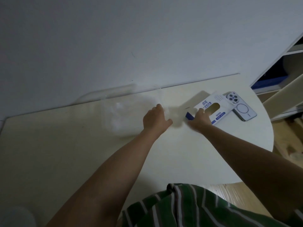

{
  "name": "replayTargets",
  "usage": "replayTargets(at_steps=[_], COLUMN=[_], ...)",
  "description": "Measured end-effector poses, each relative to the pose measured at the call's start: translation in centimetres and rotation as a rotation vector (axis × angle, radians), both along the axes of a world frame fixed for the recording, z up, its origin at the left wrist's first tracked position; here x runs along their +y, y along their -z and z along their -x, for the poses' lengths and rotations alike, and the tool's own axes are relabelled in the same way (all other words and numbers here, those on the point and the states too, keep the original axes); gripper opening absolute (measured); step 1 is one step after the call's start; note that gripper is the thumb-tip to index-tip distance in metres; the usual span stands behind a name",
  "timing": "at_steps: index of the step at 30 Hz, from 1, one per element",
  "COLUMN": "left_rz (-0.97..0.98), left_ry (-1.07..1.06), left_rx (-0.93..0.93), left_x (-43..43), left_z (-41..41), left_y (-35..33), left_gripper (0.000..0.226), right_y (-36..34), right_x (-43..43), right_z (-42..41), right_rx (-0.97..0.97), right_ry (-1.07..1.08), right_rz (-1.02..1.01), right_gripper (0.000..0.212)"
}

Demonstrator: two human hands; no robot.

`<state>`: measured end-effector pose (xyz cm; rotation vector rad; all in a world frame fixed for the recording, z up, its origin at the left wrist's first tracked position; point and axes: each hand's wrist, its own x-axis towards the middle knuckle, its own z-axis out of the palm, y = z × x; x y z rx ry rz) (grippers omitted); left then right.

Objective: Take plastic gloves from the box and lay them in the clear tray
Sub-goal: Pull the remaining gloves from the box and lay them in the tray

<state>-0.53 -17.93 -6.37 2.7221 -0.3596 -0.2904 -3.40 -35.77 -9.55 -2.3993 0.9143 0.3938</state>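
A white and blue glove box (213, 108) with an oval slot lies flat on the white table. A thin, clear plastic glove (176, 114) is stretched between my two hands just left of the box. My left hand (155, 119) grips the glove's left side. My right hand (199, 119) holds its right side, in front of the box's near corner. The clear tray (105, 99) stands to the left near the wall, with clear plastic lying inside it. The glove's outline is faint and blurred.
A phone (242, 108) lies face down right of the box. The table (180, 161) has a rounded right edge and meets the wall at the back. White shelves (282, 76) stand at the right. A pale round object (16, 217) shows at the bottom left.
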Motion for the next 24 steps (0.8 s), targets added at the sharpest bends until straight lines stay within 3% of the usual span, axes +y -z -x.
replayTargets(at_steps=[9,15,24], left_rz=[0.098,0.088,-0.035], left_ry=[-0.044,-0.021,-0.037], left_rx=[-0.058,-0.1,-0.172], left_x=[0.4,0.3,0.5], left_z=[-0.4,-0.9,-0.8], left_y=[0.2,0.6,1.4], left_gripper=[0.049,0.049,0.058], right_y=[0.8,1.1,0.8], right_x=[1.0,1.9,2.5], right_z=[-2.2,-2.6,-1.1], right_rx=[-0.082,-0.212,-0.275], right_ry=[-0.085,-0.347,-0.474], right_rz=[0.005,-0.07,-0.305], right_gripper=[0.048,0.032,0.042])
